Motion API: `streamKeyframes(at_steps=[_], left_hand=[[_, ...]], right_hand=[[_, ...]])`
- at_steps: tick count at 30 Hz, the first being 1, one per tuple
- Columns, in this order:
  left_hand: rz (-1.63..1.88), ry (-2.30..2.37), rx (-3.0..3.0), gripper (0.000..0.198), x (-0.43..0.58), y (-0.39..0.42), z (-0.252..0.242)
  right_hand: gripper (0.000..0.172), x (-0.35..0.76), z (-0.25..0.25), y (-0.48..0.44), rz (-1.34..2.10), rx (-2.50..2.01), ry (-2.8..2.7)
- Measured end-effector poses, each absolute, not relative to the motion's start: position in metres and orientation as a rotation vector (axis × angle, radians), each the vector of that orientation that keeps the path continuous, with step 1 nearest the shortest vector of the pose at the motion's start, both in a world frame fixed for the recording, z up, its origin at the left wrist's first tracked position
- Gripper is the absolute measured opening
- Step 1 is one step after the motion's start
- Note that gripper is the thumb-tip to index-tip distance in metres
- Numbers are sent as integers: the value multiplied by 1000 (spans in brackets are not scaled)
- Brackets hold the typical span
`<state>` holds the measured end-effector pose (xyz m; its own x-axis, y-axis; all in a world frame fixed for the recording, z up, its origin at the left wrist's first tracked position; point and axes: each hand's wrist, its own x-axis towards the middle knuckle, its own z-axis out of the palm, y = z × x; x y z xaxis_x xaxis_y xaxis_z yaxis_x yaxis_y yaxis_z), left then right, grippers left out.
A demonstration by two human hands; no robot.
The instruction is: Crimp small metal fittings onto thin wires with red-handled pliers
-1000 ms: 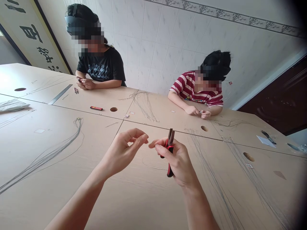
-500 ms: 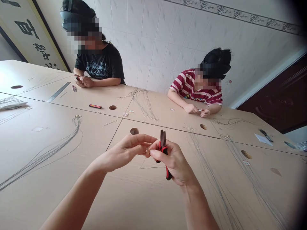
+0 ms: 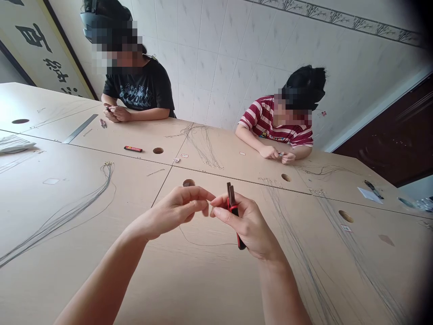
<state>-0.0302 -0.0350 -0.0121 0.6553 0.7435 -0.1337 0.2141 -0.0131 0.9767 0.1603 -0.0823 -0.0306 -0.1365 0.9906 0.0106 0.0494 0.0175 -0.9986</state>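
My right hand (image 3: 252, 225) is closed around pliers (image 3: 232, 198) with red and black handles. Their dark jaws point up and away from me. Its thumb and index finger also pinch something too small to make out. Close beside it, my left hand (image 3: 174, 207) is closed, its thumb and fingers drawn together near the right fingertips. A thin cord (image 3: 206, 244) loops below the hands, running from under my left fingers toward the plier handles. Its ends are hidden by the hands.
Bundles of thin cords with small metal ends lie left (image 3: 91, 198) and right (image 3: 291, 239) on the jointed table (image 3: 189, 289). Across sit two people with small items in hand. A red-black marker-like stick (image 3: 133, 149), a metal ruler (image 3: 80, 129) and round table holes (image 3: 158, 150) also show.
My left hand has shifted slightly left, so the fingertips of both hands are a little farther apart. The pliers have tilted, and the cord below now hangs in a wider loop.
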Motion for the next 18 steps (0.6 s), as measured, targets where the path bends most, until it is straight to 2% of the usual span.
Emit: streamKeyframes(at_steps=[6,13,18], left_hand=[[548,891,1558,19,-33,-35,-12],[553,896,1551,18,-34,-36,-11],[621,945,1571,27,-29,-38,-11]], right_hand=[[16,160,-32,-84,1293,-1181,-1272],[19,159,-30,-83,1264,-1199,-1292],[19,160,-29,-84,1212,-1233,-1324]])
